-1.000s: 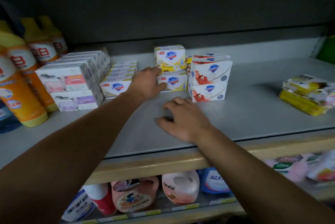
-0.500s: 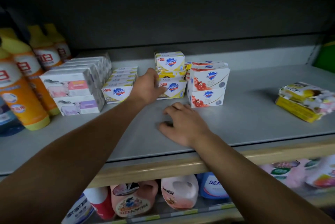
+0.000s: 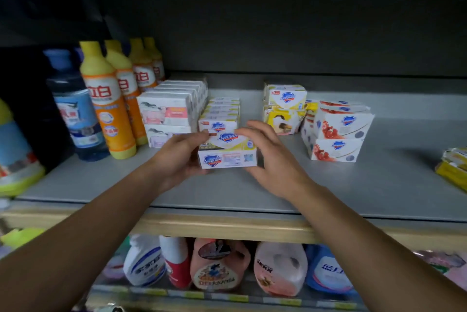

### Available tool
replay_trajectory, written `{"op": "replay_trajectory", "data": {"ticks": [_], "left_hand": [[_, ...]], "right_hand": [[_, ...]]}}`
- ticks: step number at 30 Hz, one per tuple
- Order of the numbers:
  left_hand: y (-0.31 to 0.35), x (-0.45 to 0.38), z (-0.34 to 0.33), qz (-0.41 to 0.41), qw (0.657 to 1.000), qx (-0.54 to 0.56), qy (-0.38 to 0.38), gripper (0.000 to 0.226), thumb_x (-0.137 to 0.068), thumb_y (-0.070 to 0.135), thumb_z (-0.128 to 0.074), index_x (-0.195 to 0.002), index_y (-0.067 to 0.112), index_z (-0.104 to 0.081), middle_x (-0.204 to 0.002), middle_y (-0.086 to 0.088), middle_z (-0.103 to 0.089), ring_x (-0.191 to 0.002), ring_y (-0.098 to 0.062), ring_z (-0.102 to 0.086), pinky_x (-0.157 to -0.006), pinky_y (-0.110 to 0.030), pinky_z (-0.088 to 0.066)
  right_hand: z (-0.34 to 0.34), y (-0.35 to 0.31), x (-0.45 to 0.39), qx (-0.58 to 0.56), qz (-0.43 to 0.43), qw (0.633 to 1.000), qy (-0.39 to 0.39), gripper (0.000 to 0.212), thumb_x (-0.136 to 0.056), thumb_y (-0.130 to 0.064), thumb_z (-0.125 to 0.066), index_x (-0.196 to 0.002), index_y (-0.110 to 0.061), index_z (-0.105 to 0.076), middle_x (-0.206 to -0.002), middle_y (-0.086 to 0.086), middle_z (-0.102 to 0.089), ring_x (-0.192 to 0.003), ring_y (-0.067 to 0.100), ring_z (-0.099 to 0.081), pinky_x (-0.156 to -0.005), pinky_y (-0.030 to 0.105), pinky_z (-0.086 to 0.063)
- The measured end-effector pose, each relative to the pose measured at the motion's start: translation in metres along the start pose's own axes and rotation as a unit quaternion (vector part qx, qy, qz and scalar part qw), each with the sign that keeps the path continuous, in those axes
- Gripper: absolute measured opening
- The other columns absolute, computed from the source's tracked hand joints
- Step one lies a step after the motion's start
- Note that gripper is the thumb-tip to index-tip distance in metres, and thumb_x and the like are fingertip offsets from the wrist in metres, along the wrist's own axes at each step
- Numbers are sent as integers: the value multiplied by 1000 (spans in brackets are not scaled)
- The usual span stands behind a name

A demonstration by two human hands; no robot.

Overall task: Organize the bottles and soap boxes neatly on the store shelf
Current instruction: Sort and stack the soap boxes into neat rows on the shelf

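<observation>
Both hands were raised over the front middle of the grey shelf (image 3: 328, 185), holding one yellow-and-white soap box (image 3: 227, 152) between them. The left hand (image 3: 177, 157) gripped the box's left end, thumb on top and fingers curled under it. The right hand (image 3: 267, 160) was against the right end, fingers bent over the top edge; whether it truly gripped or only steadied the box could not be told. The box appeared lifted clear of the shelf, printed front face toward the camera. Directly behind it lay a row of similar flat soap boxes (image 3: 222, 112) running toward the back. Left of that row stood a two-high stack of white and pink boxes (image 3: 166, 119). Further left, orange bottles with yellow caps (image 3: 106, 99) stood in a line front to back, a blue bottle (image 3: 73, 112) just beside the nearest one. Right of centre was a small stack of yellow soap boxes (image 3: 285, 109), and touching its right side a stack of red-and-white soap boxes (image 3: 338, 132). Yellow wrapped packs (image 3: 454, 165) lay at the far right edge, well apart. Jugs (image 3: 217, 266) filled the lower shelf.
</observation>
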State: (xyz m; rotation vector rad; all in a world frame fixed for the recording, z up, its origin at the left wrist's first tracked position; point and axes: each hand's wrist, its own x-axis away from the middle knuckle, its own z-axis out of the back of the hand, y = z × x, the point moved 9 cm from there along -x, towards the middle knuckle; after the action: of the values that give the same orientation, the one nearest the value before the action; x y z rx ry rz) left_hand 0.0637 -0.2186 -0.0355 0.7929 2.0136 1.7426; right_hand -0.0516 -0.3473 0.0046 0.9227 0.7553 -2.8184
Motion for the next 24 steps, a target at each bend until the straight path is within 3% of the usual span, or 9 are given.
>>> {"op": "replay_trajectory", "data": {"ticks": [3, 6, 9, 12, 15, 20, 22, 24], "left_hand": [[-9, 2, 23, 38, 999, 15, 20, 37, -95, 48, -52, -95, 13, -66, -73, -8, -70, -52, -18, -60, -46, -23, -49], [-9, 1, 27, 5, 999, 51, -19, 49, -87, 60, -49, -92, 13, -61, -64, -9, -61, -52, -19, -55, -49, -23, -47], [-6, -3, 24, -57, 998, 11, -26, 43, -77, 51, -63, -85, 9, -60, -66, -12, -62, -52, -20, -58, -50, -27, -51], [-7, -7, 23, -87, 996, -12, -22, 33, -87, 38, -65, -90, 5, -60, -70, -14, -63, -53, -20, -60, -52, -30, -54], [-9, -8, 23, -91, 995, -33, -28, 27, -94, 30, -60, -82, 6, -61, -66, -13, -63, -51, -18, -60, -50, -27, -53], [-5, -3, 21, -115, 992, -54, -26, 26, -98, 29, -56, -81, 10, -63, -66, -13, -61, -51, -19, -59, -48, -27, -52], [-3, -2, 22, -115, 992, -38, -23, 21, -98, 31, -56, -87, 16, -65, -66, -15, -62, -51, -21, -59, -48, -28, -51], [-3, 0, 22, -92, 995, -6, -27, 26, -96, 42, -55, -98, 18, -63, -71, -17, -65, -53, -24, -61, -50, -30, -53]], "right_hand": [[-10, -10, -10, -80, -3, 996, 26, 56, -76, -7, -78, -126, -18, -58, -122, -4, -54, -109, 1, -52, -92, 6, -36], [-23, 4, -12, -174, -117, 976, 67, 27, -86, -19, -72, -111, -24, -62, -103, -3, -68, -89, 14, -66, -83, 28, -53], [-29, 25, -7, -226, -220, 944, 94, 10, -94, -31, -60, -99, -23, -62, -92, 9, -70, -66, 17, -68, -69, 43, -58], [-29, 37, -2, -271, -248, 924, 110, 24, -98, -39, -53, -92, -19, -64, -71, -1, -70, -48, 8, -59, -47, 23, -50], [-32, 45, 1, -262, -275, 919, 101, 41, -93, -54, -47, -83, -18, -65, -57, -1, -66, -41, 8, -54, -41, 18, -42], [-31, 42, -2, -246, -269, 926, 101, 50, -80, -65, -45, -88, -20, -66, -66, -2, -69, -43, 9, -56, -43, 21, -45], [-24, 33, -2, -225, -225, 940, 123, 37, -82, -57, -51, -95, -25, -63, -82, -7, -70, -50, 8, -60, -50, 25, -52], [-19, 21, -4, -231, -158, 951, 132, 18, -88, -36, -63, -105, -32, -62, -98, -11, -68, -65, 12, -66, -58, 32, -57]]}}
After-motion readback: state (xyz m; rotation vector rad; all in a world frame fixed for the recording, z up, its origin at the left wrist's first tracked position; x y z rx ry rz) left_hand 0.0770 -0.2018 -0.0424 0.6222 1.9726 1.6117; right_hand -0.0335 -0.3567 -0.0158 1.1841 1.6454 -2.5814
